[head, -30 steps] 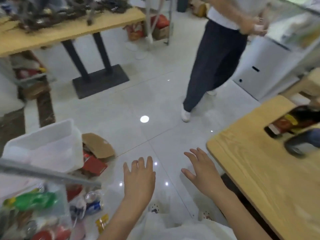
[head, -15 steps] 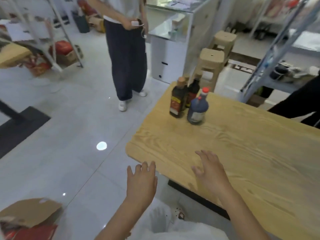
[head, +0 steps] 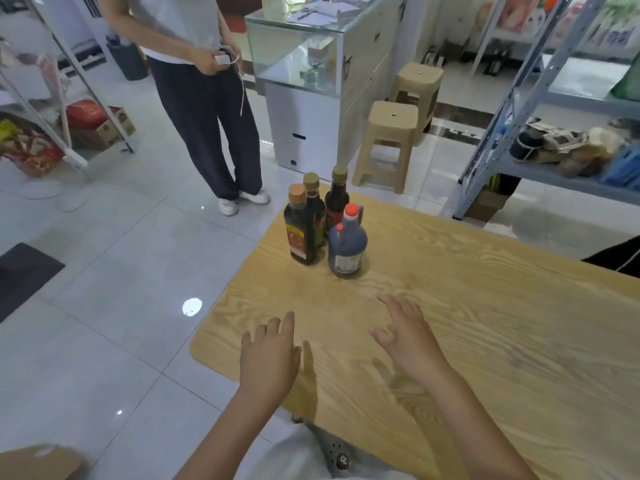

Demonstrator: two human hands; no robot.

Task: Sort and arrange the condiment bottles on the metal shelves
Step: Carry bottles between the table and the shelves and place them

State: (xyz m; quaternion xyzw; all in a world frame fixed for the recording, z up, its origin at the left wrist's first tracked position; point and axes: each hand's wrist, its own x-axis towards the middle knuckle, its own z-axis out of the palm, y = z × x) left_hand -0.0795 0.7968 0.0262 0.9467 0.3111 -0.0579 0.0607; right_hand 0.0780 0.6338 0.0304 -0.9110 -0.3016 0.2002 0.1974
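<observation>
Several dark condiment bottles stand together near the far left corner of the wooden table [head: 485,341]: a squat jug with a red cap [head: 347,244], a tall bottle with a red label [head: 300,230], and two more tall bottles [head: 336,199] behind them. My left hand [head: 270,355] and my right hand [head: 408,336] hover over the table's near edge, fingers spread, holding nothing, well short of the bottles. A grey metal shelf unit [head: 554,98] stands at the right, beyond the table.
A person in dark trousers [head: 207,133] stands on the tiled floor left of the table. Two beige plastic stools [head: 391,140] and a glass counter [head: 311,64] sit behind the bottles. The shelf holds bags and packets [head: 571,147]. Another rack with boxes [head: 52,126] stands at far left.
The view has swung right and up from the floor and a bin of goods to the table. The bottles now sit in front of me, and both hands have come over the table's edge.
</observation>
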